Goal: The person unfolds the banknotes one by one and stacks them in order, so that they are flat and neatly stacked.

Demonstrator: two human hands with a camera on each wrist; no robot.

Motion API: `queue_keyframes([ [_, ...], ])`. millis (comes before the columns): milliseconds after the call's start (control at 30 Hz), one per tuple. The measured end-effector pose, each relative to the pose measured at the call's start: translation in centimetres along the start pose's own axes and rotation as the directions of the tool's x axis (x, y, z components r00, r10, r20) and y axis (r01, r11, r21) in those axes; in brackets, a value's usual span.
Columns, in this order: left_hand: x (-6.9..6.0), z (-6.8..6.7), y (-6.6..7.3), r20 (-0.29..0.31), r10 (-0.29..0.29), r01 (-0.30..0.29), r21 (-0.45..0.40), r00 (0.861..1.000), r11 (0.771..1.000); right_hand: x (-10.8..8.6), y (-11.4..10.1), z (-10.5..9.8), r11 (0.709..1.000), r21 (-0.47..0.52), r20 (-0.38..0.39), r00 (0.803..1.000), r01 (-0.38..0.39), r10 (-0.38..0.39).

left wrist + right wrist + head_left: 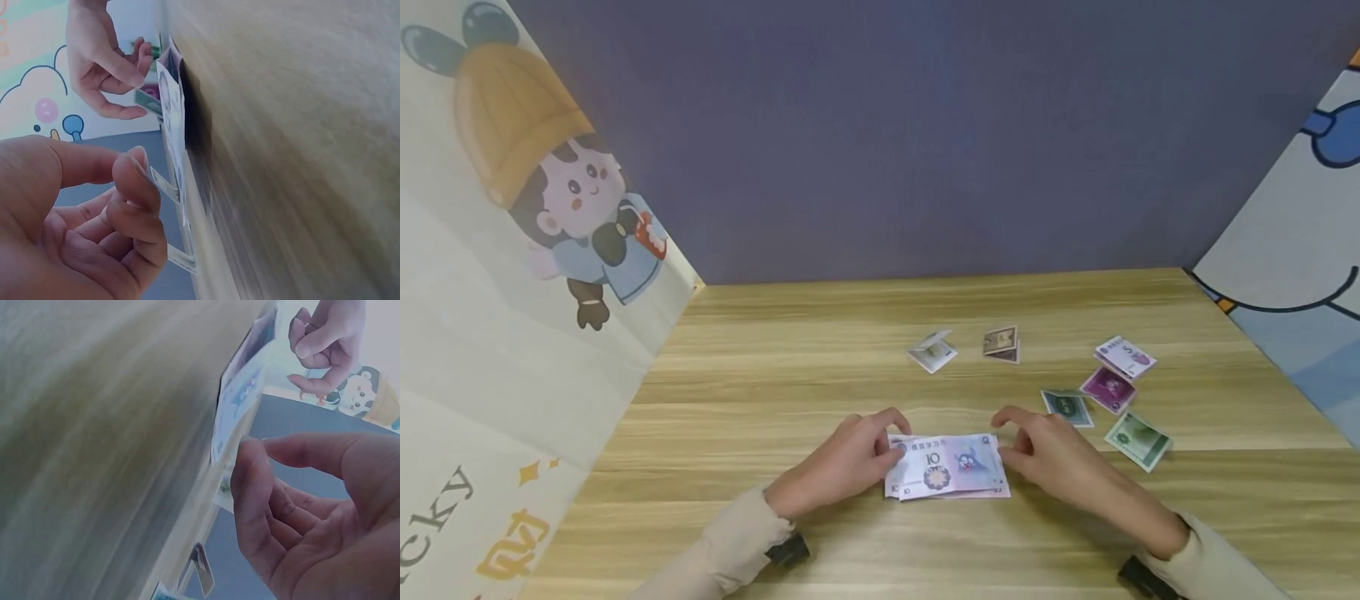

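A pale purple banknote (pixel 951 467) marked 10 lies flat on the wooden table, overlapping another pinkish note (pixel 892 492) beneath it. At its left end is my left hand (pixel 853 458), thumb over the edge in the head view. The left wrist view shows these fingers (pixel 134 181) bent, thumb and index tips close together and apart from the notes (pixel 172 119). By the right end hovers my right hand (pixel 1052 450), its fingers loosely curled. In the right wrist view its thumb and index tips nearly meet with no note between them, near the purple banknote (pixel 240 400).
Several small folded notes stand or lie beyond: a greyish one (pixel 934 357), a brown one (pixel 1001 341), a pale 5 note (pixel 1126 357), a magenta one (pixel 1108 390), a teal one (pixel 1069 408) and a green one (pixel 1138 440). A grey-blue panel (pixel 925 150) borders the table's back.
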State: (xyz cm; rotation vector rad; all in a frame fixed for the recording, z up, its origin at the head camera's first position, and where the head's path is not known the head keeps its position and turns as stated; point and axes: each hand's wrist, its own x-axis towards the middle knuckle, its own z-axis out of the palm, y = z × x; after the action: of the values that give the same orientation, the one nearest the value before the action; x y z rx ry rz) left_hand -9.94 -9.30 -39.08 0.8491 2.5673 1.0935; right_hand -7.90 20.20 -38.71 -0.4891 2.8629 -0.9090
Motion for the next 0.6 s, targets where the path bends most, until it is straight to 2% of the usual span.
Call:
queue_keyframes([
  [200,0.1,-0.5,-0.4,-0.029,0.036,-0.036,-0.005,0.999,0.999,-0.4,0.5,-1.0,1.0,-0.001,-0.057,0.998,0.025,-0.025],
  [433,0.9,-1.5,-2.2,-0.039,0.03,-0.033,-0.084,0.999,0.996,-0.5,1.6,-2.8,0.998,-0.047,-0.16,0.985,0.05,-0.057],
  [533,1.2,-2.0,-3.1,-0.042,-0.005,-0.001,-0.138,0.999,0.99,-0.3,2.3,-3.9,0.997,-0.075,-0.23,0.972,0.033,-0.049],
  [600,1.5,-2.2,-3.9,-0.05,-0.02,0.011,-0.17,0.999,0.985,-0.1,3.0,-4.7,0.995,-0.094,-0.298,0.953,0.031,-0.058],
])
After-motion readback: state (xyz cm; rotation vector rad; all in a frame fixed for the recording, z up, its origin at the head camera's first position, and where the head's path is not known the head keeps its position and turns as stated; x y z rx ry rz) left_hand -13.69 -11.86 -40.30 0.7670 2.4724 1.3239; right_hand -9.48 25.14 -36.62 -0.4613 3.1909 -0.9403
